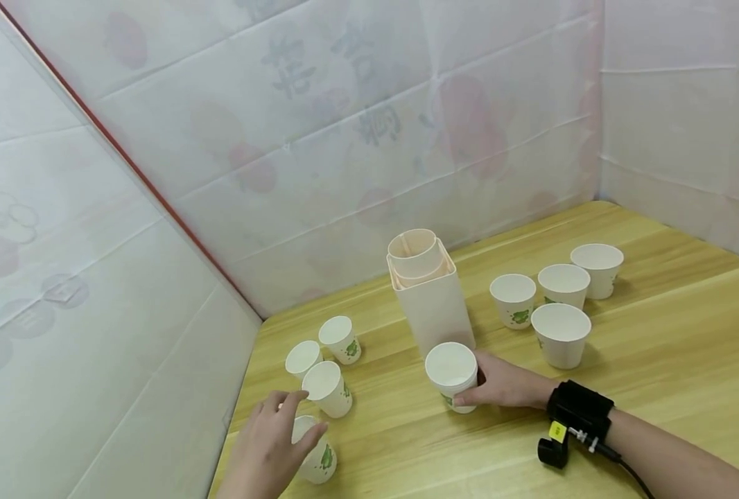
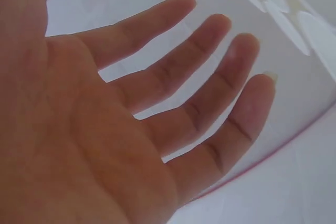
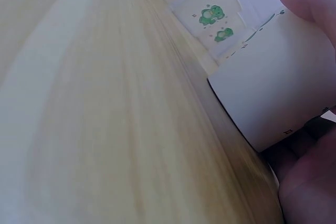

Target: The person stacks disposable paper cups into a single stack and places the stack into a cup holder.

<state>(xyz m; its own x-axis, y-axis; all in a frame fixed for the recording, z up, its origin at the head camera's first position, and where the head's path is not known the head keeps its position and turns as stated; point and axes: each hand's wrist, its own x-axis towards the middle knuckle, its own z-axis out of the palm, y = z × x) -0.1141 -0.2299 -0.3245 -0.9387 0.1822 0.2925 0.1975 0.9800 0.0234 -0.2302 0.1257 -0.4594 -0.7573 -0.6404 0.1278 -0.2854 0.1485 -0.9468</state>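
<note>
My right hand (image 1: 503, 380) grips a small white paper cup (image 1: 450, 374) in front of the holder, thumb on its near side and fingers behind. Its doubled rim looks like nested cups. The right wrist view shows the white cup wall (image 3: 278, 77) close to the wood, held between thumb and fingers. My left hand (image 1: 270, 436) holds nothing; its spread, slightly bent fingers (image 2: 210, 103) show in the left wrist view. In the head view its thumb overlaps the nearest left paper cup (image 1: 319, 464), and its index fingertip reaches another paper cup (image 1: 328, 388).
Behind the gripped cup stands a tall white square holder (image 1: 435, 312) with a round tube (image 1: 414, 253) inside. Two more cups (image 1: 340, 339) stand at the left. Several cups (image 1: 561, 333) are grouped at the right. Printed white sheets (image 1: 344, 138) wall in the wooden table (image 1: 675, 346).
</note>
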